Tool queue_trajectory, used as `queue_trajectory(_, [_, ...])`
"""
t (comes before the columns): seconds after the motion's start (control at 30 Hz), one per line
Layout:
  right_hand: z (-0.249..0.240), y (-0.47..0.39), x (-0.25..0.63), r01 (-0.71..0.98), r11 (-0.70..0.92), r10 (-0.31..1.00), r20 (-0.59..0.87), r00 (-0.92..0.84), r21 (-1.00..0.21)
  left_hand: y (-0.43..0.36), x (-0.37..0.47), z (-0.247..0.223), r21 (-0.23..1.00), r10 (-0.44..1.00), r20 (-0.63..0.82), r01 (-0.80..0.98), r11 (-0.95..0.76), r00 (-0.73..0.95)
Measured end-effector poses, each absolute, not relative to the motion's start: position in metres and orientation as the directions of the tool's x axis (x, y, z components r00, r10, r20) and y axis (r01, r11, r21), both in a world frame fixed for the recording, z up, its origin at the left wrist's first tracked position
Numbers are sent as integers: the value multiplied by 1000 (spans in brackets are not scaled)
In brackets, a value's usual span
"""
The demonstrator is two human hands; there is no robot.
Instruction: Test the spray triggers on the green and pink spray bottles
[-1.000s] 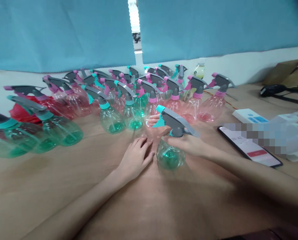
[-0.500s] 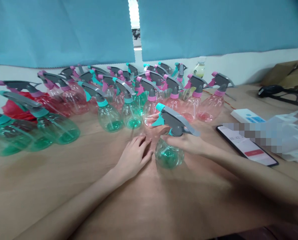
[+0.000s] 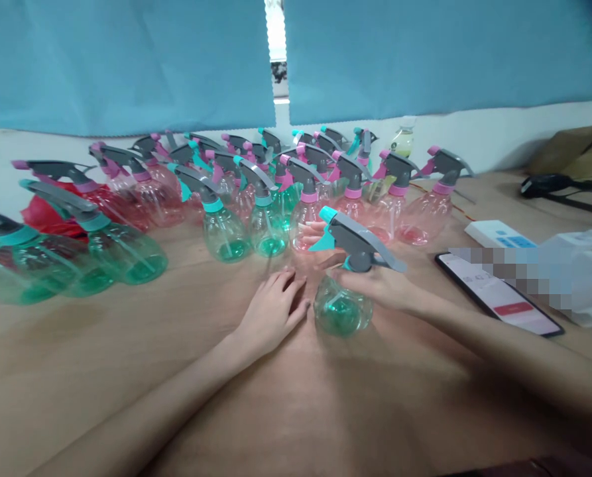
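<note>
Brown tabletop [image 3: 211, 424]: under left hand [image 3: 270, 311], fingers loosely spread.
Blue sheeting [image 3: 126, 66]: beyond fingertips.
Right hand [image 3: 375, 283]: gripping green plastic spray bottle [image 3: 343, 315].
Black-edged phone [image 3: 504, 301]: right of fingers, part-pixelated to me.

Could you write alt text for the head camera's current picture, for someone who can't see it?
A person's right hand holds a green spray bottle upright at a brown table; the left hand lies palm down beside it. Beyond them are many pink and green spray bottles, with a phone at right.
</note>
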State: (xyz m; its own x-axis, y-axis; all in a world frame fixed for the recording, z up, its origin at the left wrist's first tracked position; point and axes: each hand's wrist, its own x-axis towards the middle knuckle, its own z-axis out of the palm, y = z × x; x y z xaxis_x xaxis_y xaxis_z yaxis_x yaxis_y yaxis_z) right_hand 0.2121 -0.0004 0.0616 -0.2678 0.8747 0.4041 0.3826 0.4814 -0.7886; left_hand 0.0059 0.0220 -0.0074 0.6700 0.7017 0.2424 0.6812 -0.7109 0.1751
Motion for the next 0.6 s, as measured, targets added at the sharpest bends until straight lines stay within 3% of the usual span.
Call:
queue_trajectory(0.23, [66, -1, 210, 243, 482, 863, 407, -300, -842, 23, 6, -8, 184, 698, 261, 676, -714, 667])
queue_trajectory(0.6, [69, -2, 210, 292, 464, 874, 379, -304, -836, 23, 5, -9, 183, 695, 273, 673, -717, 666])
